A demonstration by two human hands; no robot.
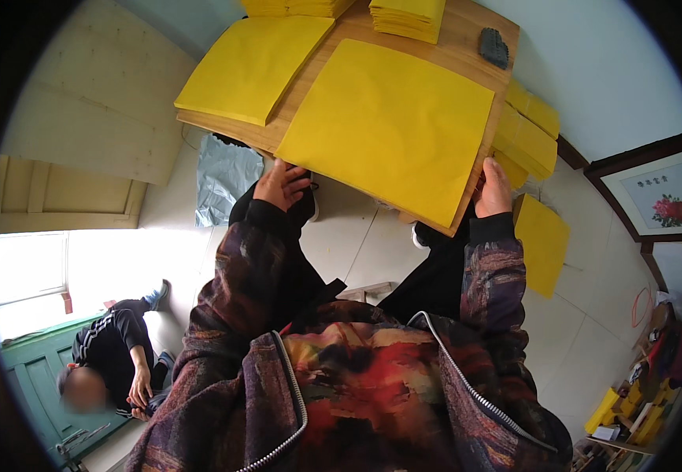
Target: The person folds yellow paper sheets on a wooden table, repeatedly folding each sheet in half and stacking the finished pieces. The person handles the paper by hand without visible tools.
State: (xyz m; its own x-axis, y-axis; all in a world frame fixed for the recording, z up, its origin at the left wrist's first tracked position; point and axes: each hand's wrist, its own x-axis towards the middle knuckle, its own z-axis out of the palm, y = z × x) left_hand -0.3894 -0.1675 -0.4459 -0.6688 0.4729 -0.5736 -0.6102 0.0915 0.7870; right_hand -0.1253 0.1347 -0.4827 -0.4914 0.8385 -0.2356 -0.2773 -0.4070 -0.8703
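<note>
A large sheet of yellow paper (392, 122) lies on the wooden table (297, 98) in front of me; whether it is a single sheet or the top of a stack I cannot tell. At its near left corner is my left hand (279, 186), fingers spread and fingertips close under the table's near edge. My right hand (493, 190) is upright against the near right corner of paper and table. Its fingers are mostly hidden, so its grip does not show. Left of the sheet lies a stack of yellow paper (254, 67).
More yellow paper stacks (408, 20) stand at the table's far side, near a dark grey block (493, 47). Yellow bundles (526, 138) sit right of the table. A silver plastic bag (224, 177) lies on the floor. Another person (124, 346) sits at lower left.
</note>
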